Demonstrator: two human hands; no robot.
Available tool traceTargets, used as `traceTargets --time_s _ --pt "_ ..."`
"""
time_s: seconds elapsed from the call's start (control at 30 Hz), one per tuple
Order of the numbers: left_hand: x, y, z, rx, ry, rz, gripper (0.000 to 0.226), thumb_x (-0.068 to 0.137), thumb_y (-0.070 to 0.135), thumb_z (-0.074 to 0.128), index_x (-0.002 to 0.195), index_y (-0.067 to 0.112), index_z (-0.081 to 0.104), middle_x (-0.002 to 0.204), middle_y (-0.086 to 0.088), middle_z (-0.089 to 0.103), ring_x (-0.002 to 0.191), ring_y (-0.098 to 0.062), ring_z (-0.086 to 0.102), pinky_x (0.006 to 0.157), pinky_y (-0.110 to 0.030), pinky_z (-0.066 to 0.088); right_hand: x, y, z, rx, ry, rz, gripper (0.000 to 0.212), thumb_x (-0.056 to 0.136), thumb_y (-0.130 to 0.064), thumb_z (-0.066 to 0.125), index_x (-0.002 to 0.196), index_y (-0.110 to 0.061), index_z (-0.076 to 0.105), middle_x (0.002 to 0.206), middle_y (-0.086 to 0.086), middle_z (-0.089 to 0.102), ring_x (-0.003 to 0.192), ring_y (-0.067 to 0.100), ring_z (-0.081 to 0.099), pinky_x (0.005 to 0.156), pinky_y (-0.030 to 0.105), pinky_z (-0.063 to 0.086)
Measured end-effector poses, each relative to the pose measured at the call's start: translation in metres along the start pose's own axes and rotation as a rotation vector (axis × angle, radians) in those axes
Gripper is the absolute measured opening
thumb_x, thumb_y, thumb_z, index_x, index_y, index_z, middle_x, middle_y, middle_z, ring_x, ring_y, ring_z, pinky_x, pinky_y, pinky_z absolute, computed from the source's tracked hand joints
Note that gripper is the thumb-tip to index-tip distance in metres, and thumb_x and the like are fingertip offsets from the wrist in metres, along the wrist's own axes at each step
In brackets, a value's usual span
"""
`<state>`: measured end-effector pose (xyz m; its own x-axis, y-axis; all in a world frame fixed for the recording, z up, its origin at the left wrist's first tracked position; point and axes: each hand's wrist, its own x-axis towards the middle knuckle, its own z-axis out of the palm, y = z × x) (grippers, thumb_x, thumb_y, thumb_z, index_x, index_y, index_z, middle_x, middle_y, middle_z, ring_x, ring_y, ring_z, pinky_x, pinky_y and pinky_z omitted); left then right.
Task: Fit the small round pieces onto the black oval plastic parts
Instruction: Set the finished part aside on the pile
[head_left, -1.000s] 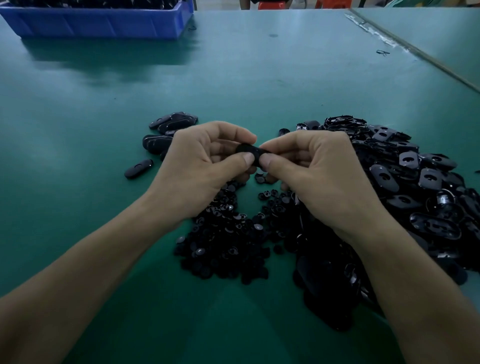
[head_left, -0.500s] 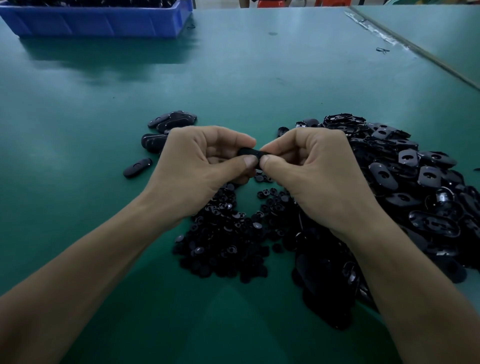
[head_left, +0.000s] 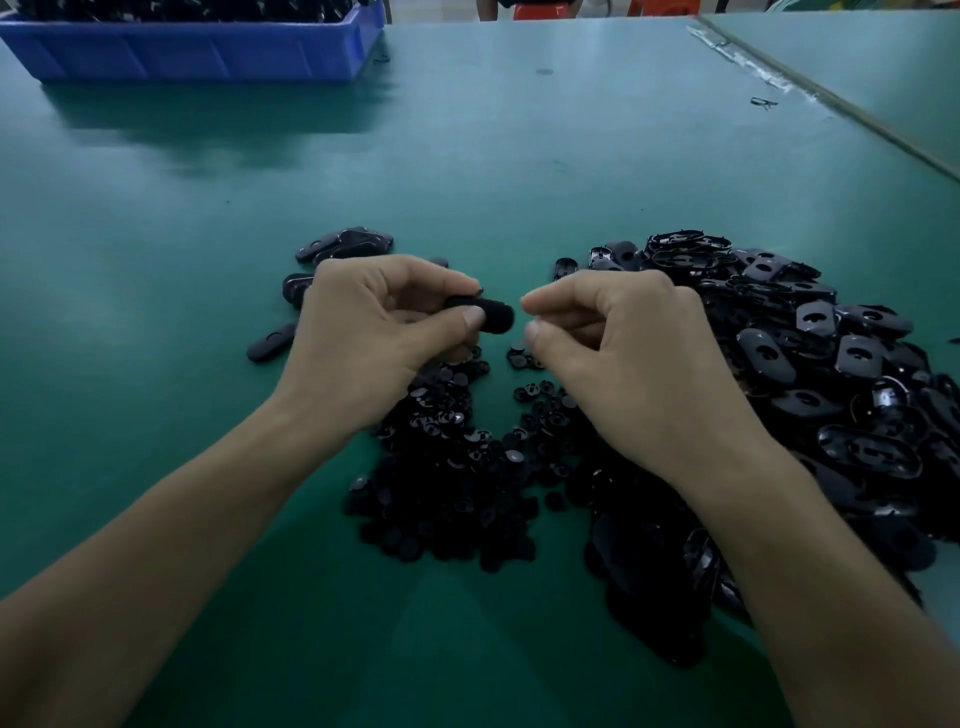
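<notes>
Pinching oval part by one end, left hand risks dropping it into round pieces below. Right hand, just beside, is curled, apparently empty. Can't tell if a piece is seated; half-seated pops out.

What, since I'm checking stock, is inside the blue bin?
Black pieces show above the blue bin rim; their kind is unclear. Its wall hides everything lower.

Glossy black plastic oval parts, smooth green table, blue plastic bin.
</notes>
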<state>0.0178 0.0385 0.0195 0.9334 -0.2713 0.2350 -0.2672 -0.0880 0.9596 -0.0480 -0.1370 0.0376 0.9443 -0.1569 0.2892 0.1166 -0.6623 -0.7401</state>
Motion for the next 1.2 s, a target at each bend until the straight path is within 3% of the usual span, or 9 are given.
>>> traceTargets --time_s 0.13,0.3,0.4,0.57,0.67,0.8,0.97,1.1,1.2 --pt "0.01 -0.011 -0.014 0.068 0.167 -0.027 0.02 0.081 0.001 0.078 0.088 0.019 0.073 0.069 0.004 0.073 0.065 -0.016 0.073 0.061 -0.022 0.057 0.001 0.007 -0.007 -0.273 0.085 0.046 0.015 0.094 -0.019 0.064 0.102 -0.021 0.076 0.092 -0.001 0.072 0.085 0.017 0.067 0.083 0.038 0.057" --pt "0.015 -0.026 -0.029 0.27 0.257 -0.038 0.016 0.076 0.026 0.086 0.085 0.03 0.074 0.075 0.006 0.075 0.063 -0.008 0.069 0.056 -0.023 0.051 0.002 0.011 -0.017 -0.49 0.178 0.046 0.023 0.094 -0.017 0.063 0.115 -0.022 0.072 0.11 0.006 0.067 0.113 0.028 0.053 0.091 0.034 0.045" --pt "0.015 -0.03 -0.033 0.373 0.292 -0.001 0.015 0.074 0.034 0.086 0.081 0.033 0.073 0.073 0.009 0.075 0.068 -0.007 0.07 0.067 -0.025 0.052 0.002 0.012 -0.018 -0.612 0.154 0.075 0.025 0.094 -0.022 0.063 0.118 -0.02 0.07 0.12 0.009 0.06 0.118 0.033 0.046 0.096 0.038 0.039" --pt "0.011 -0.028 -0.033 0.618 0.33 0.05 0.013 0.073 0.052 0.075 0.079 0.042 0.069 0.075 0.02 0.069 0.059 0.006 0.053 0.063 -0.028 0.045 0.001 0.013 -0.013 -0.752 0.11 0.155 0.031 0.095 -0.037 0.059 0.122 -0.023 0.064 0.126 0.007 0.056 0.122 0.033 0.042 0.096 0.044 0.035" --pt "0.01 -0.028 -0.032 0.69 0.353 0.064 0.016 0.077 0.05 0.075 0.086 0.039 0.069 0.085 0.011 0.066 0.077 -0.01 0.059 0.074 -0.037 0.052 0.002 0.012 -0.01 -0.788 0.103 0.174 0.029 0.094 -0.04 0.058 0.122 -0.033 0.062 0.121 0.003 0.054 0.12 0.03 0.042 0.088 0.043 0.027" --pt "0.011 -0.029 -0.033 0.725 0.364 0.08 0.016 0.081 0.045 0.074 0.092 0.039 0.064 0.088 0.009 0.058 0.085 -0.014 0.056 0.076 -0.038 0.049 0.006 0.012 -0.005 -0.829 0.083 0.218 0.025 0.089 -0.051 0.061 0.108 -0.035 0.067 0.114 0.002 0.049 0.116 0.029 0.041 0.089 0.043 0.023" --pt "0.01 -0.027 -0.027 0.68 0.374 0.103 0.014 0.081 0.05 0.068 0.084 0.037 0.065 0.078 0.012 0.058 0.069 -0.012 0.052 0.069 -0.037 0.051 0.012 0.012 0.001 -0.885 0.088 0.235 0.025 0.085 -0.05 0.064 0.1 -0.031 0.067 0.109 0.003 0.045 0.114 0.03 0.041 0.09 0.043 0.024" --pt "0.008 -0.022 -0.02 0.576 0.33 0.12 0.013 0.081 0.042 0.071 0.075 0.031 0.067 0.059 0.016 0.059 0.049 -0.003 0.048 0.055 -0.025 0.041 0.015 0.013 0.004 -0.889 0.109 0.245 0.026 0.086 -0.051 0.058 0.097 -0.029 0.068 0.112 0.005 0.049 0.113 0.03 0.043 0.09 0.044 0.026" --pt "0.005 -0.017 -0.013 0.548 0.275 0.141 0.01 0.082 0.035 0.074 0.075 0.029 0.069 0.061 0.014 0.061 0.047 -0.002 0.048 0.052 -0.018 0.04 0.017 0.012 0.005 -0.891 0.11 0.257 0.026 0.085 -0.049 0.057 0.094 -0.028 0.069 0.109 0.005 0.048 0.111 0.03 0.043 0.088 0.044 0.026"
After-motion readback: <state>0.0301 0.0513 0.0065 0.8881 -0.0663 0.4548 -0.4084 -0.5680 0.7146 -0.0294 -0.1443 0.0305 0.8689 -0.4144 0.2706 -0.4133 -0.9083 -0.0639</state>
